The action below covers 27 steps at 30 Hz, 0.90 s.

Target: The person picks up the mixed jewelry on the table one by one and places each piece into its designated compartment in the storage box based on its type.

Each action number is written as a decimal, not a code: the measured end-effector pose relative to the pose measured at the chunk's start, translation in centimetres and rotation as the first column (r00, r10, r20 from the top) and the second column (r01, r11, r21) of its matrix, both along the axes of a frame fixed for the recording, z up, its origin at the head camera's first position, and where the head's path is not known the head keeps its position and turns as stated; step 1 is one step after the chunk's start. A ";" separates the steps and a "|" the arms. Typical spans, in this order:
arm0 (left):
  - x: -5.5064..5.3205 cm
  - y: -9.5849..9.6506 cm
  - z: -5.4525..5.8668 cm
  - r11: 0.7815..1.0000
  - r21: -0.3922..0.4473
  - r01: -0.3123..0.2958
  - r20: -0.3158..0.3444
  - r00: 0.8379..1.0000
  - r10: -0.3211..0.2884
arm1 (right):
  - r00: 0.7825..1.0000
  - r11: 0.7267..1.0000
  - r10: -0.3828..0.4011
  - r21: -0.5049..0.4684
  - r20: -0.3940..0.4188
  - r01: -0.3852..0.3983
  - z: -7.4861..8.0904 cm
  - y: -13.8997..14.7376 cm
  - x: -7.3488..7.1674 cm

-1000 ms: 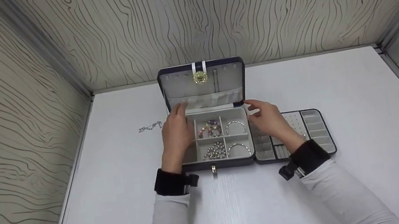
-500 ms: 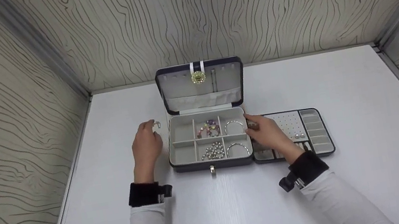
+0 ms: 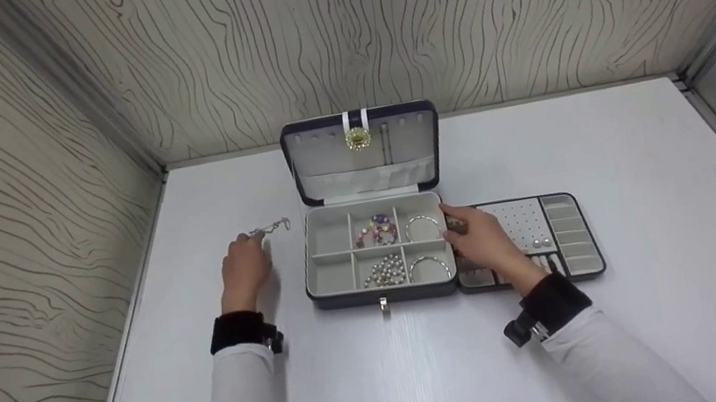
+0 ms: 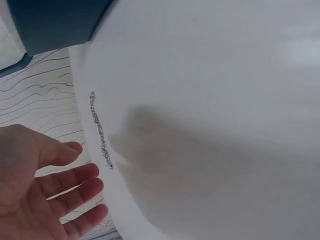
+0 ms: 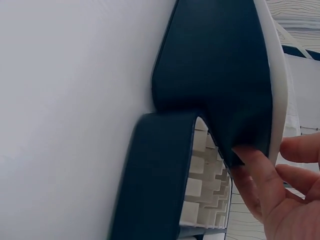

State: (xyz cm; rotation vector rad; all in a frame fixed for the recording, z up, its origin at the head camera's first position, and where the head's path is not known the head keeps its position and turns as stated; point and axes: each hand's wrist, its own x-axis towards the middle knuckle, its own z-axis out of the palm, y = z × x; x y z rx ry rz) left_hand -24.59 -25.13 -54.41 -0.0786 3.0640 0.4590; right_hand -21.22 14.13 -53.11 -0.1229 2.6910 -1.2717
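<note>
Just left of an open dark-blue jewelry box [image 3: 385, 296], a silver chain bracelet [image 4: 100, 131] lies on the white table. My left hand [image 3: 247, 267] reaches over its left end, thumb and fingers spread, holding nothing. With the thumb at the top edge and fingers against the outer wall, my right hand [image 3: 478, 233] grips the box's right rim. Several compartments divide the box. In them lie a colourful beaded bracelet [image 3: 364, 238], a heap of silver-grey beads [image 3: 386, 272] and two silver bangles, one behind [image 3: 432, 220] and one in front [image 3: 442, 262]. Both left compartments are bare.
A removable jewelry tray [image 3: 574, 234] sits against the box's right side, partly under my right hand. Two pearl earrings [image 3: 542, 243] are on its perforated panel. The raised lid [image 3: 360, 149] carries a gold ornament [image 3: 358, 139]. Wood-patterned walls [image 3: 359, 33] enclose the table.
My left hand has moved from the box's left side out to the bracelet, uncovering the left compartments. My right hand has come slightly nearer and settled on the box's right rim.
</note>
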 end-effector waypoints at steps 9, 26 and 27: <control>-0.5 0.5 -0.7 0.999 -0.035 0.017 0.104 0.994 -0.014 | 0.999 0.999 -0.017 -0.043 0.035 0.018 -0.1 0.0 0.1; 1.2 1.5 -0.9 0.996 -0.082 0.036 -0.018 0.999 -0.037 | 1.000 1.000 0.008 -0.026 0.001 -0.008 0.0 0.1 0.1; 1.2 1.5 -0.8 0.996 -0.082 0.033 -0.016 0.999 -0.034 | 1.000 1.000 0.009 -0.024 0.003 -0.009 0.0 0.1 0.1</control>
